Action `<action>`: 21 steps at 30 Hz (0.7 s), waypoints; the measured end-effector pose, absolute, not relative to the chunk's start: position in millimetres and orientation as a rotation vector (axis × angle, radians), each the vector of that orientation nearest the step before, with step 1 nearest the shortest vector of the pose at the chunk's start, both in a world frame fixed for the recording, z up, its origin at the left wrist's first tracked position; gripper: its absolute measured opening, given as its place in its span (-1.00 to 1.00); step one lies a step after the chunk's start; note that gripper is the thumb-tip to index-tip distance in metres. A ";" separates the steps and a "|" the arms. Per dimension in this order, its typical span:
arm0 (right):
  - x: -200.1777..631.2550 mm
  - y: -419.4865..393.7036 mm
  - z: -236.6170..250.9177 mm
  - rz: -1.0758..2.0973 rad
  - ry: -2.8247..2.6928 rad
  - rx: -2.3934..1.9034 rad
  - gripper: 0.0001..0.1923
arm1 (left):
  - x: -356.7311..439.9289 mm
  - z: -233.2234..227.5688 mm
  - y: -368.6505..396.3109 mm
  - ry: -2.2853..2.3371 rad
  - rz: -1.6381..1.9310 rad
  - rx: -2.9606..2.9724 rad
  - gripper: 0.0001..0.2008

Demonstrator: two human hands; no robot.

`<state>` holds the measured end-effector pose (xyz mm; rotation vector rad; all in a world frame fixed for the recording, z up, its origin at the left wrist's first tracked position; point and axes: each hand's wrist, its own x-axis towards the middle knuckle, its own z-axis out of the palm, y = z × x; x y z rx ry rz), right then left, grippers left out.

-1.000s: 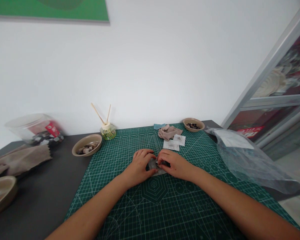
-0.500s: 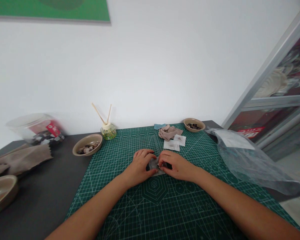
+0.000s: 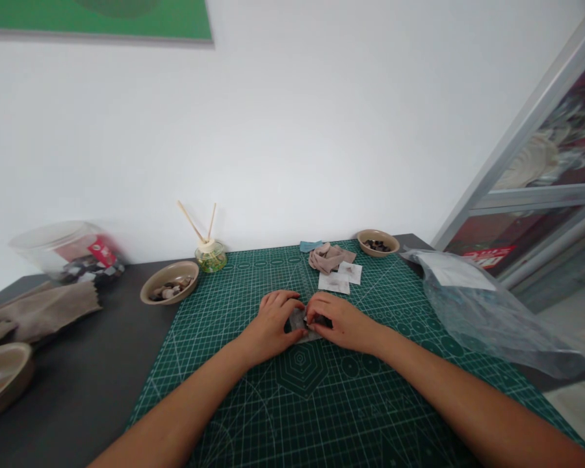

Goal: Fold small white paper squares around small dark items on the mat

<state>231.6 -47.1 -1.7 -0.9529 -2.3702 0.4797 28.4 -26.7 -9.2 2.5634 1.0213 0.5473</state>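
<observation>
While both hands rest low over the green mat, the grey square lies flat between them, near the middle of the mat. The left hand arches at its left side, with thumb and fingers apart and the tips at its edges. The right hand brings thumb and forefinger together over the square, apparently pinching a small item. Whether this item is a loose piece or a raised fold of the square is too small to tell.

Status: handling of the grey square appears to be under way and not complete, since both hands are engaged with it. Two white squares lie beyond the right hand, each with a faint mark at its middle; whether they are finished or waiting cannot be determined. Supply appears to remain: the left bowl holds pale and dark pieces, and the far right bowl holds dark pieces.

Surroundings: a brown cloth lies bunched just beyond the white squares, with a blue strip beside it. A clear plastic bag covers part of the mat's right side.
</observation>
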 end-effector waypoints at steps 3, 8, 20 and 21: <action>232.4 -47.5 -0.8 0.491 -2.381 -0.951 -0.86 | 28.2 -9.7 -26.8 1.022 0.551 2.564 -0.68; 231.7 -47.3 -0.8 0.498 -2.386 -0.923 -0.87 | 28.3 -8.6 -27.4 1.021 0.556 2.556 -0.70; 231.4 -48.2 0.5 0.465 -2.384 -0.946 -0.88 | 27.5 -10.4 -26.4 1.012 0.565 2.566 -0.69; 231.5 -48.3 0.8 0.462 -2.379 -0.964 -0.87 | 27.3 -10.7 -26.4 1.009 0.568 2.568 -0.68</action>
